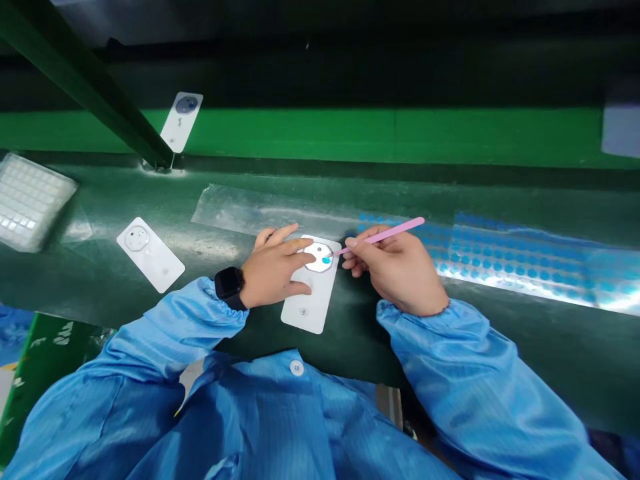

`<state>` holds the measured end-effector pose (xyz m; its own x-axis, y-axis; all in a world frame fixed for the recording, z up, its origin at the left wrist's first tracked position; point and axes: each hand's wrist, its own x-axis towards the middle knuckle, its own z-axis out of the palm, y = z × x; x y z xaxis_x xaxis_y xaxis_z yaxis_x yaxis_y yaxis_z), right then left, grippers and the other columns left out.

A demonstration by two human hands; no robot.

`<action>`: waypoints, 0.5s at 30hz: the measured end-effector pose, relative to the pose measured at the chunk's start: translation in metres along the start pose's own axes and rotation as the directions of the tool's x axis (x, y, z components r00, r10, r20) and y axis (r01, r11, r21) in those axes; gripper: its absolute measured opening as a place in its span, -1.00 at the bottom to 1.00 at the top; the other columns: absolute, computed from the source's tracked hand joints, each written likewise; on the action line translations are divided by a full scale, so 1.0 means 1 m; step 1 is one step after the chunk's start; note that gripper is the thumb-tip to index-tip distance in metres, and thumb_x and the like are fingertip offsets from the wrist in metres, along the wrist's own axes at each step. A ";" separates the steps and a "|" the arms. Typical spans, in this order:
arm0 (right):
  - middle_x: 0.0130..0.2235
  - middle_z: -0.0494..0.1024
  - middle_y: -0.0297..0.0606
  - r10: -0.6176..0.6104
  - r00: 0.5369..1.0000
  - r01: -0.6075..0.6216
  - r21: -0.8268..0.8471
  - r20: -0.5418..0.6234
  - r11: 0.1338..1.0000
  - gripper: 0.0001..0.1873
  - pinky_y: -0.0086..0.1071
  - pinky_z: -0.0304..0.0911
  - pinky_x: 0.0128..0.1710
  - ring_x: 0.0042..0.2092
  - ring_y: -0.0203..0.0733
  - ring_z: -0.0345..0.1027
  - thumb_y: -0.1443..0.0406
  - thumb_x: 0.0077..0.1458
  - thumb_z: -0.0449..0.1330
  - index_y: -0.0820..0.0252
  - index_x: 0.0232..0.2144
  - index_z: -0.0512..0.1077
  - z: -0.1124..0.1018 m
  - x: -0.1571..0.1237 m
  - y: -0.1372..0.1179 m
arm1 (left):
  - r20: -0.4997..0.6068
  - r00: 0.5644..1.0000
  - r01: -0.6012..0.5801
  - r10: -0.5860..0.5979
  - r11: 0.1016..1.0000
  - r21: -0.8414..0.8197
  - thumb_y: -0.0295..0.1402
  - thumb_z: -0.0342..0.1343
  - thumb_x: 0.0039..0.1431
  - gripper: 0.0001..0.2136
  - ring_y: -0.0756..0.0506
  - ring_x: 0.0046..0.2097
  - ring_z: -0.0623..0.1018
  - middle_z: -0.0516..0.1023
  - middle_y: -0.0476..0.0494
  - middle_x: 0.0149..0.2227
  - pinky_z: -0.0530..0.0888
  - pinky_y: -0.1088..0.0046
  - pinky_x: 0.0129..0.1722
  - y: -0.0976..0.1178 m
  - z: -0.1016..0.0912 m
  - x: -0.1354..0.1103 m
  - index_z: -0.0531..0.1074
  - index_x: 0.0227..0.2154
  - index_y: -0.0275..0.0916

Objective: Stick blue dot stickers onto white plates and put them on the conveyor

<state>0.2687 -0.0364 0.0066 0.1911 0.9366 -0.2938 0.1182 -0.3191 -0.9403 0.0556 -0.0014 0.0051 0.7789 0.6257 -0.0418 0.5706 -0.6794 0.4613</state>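
Observation:
A white phone back cover (319, 303) lies on the green bench in front of me, its round camera area towards the far end. Spread fingers of my left hand (275, 267) rest flat on its left side, holding nothing. My right hand (400, 267) pinches slim pink tweezers (395, 231) close to their tip. That tip reaches the camera area, touching or just above a small blue dot (327, 261) there. Whether the tip grips the dot is too small to tell. To the right lies a clear strip with rows of round blue stickers (505, 257).
Another white back cover (155, 260) lies left of my left hand. One more (183, 123) leans at the back beside a green post (100, 87). A clear tray with small compartments (33, 200) sits at the far left. Clear film (250, 210) stretches behind my hands.

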 end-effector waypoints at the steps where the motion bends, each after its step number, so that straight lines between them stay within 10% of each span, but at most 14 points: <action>1: -0.59 0.48 -0.28 0.005 1.000 -0.005 0.000 0.007 1.000 -0.64 -0.43 0.26 -0.64 -0.60 -0.29 0.34 0.05 -0.07 0.36 0.22 -0.54 0.41 0.000 0.000 -0.001 | -0.001 1.000 -0.007 0.007 1.000 0.008 -0.16 0.33 0.00 -0.56 -0.37 0.31 0.15 0.40 -0.16 0.18 0.06 -0.05 0.19 0.000 0.000 0.000 0.48 -0.04 -0.13; 15: -0.61 0.46 -0.29 0.055 0.998 -0.055 0.009 0.024 0.998 -0.65 -0.42 0.22 -0.68 -0.63 -0.31 0.29 0.06 -0.07 0.36 0.19 -0.56 0.39 0.003 0.003 -0.008 | -0.024 0.999 -0.023 0.024 0.999 0.046 -0.13 0.33 -0.01 -0.56 -0.36 0.30 0.16 0.40 -0.16 0.17 0.09 -0.03 0.18 -0.001 0.000 -0.001 0.49 -0.05 -0.14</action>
<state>0.2654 -0.0309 0.0128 0.1739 0.9209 -0.3489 0.0984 -0.3687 -0.9243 0.0541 -0.0019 0.0044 0.7859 0.6183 -0.0093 0.5640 -0.7105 0.4208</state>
